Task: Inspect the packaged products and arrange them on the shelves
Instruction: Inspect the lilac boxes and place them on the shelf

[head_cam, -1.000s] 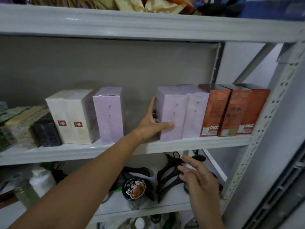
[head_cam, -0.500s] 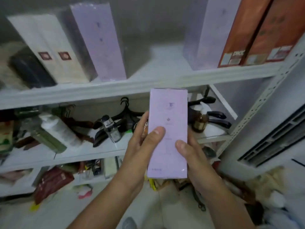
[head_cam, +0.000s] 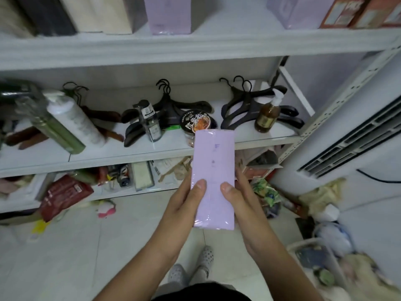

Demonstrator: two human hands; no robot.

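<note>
Left hand (head_cam: 184,205) and right hand (head_cam: 238,198) both grip the lilac box (head_cam: 213,179), thumbs on its front, below the upper shelf (head_cam: 195,46). Turn it slowly, check wrap and corners. Likely reshelve beside the matching lilac box (head_cam: 168,14).

One wide head-worn view looks forward and steeply down — shelves (head_cam: 195,46) close ahead, floor (head_cam: 86,246) below.
</note>
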